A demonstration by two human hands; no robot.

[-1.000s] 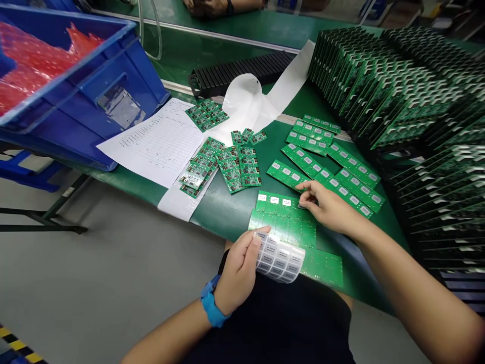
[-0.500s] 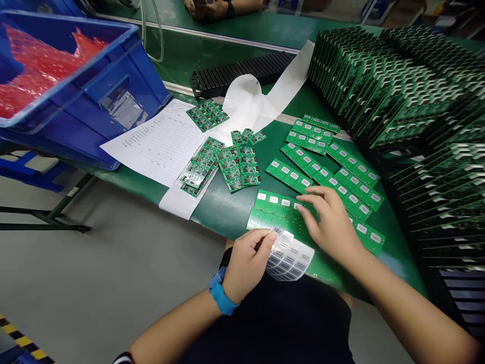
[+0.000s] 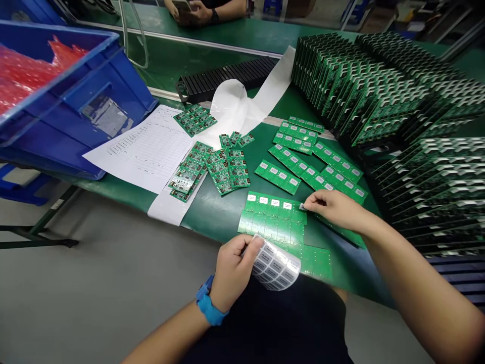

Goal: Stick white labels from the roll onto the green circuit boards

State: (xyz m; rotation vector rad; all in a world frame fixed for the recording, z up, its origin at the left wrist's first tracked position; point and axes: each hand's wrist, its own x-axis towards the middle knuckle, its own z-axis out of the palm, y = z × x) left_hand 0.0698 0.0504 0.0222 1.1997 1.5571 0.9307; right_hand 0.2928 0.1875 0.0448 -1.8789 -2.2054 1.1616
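My left hand (image 3: 235, 270) is closed on the edge of a curled sheet of small printed labels (image 3: 276, 270), held over the table's front edge. Between thumb and fingertips, my right hand (image 3: 333, 207) pinches a single label (image 3: 302, 207). That label is at the right end of the top row of a green circuit board panel (image 3: 271, 222); whether it touches the board I cannot tell. Several white labels sit along that row to its left. Beyond my right hand lie several green board strips (image 3: 278, 176) with a white label on each section.
Small component-side boards (image 3: 227, 169) lie left of centre beside a printed form (image 3: 146, 151). A blue bin (image 3: 109, 101) with red bubble wrap stands at left. Racks of upright boards (image 3: 359, 91) fill the right. Across the table, another person's hands (image 3: 195, 12) hold a phone.
My right hand has come off the panel's row, picked up a label and carried it to the row's right end. Another label now shows flat there. The view has shifted slightly right.
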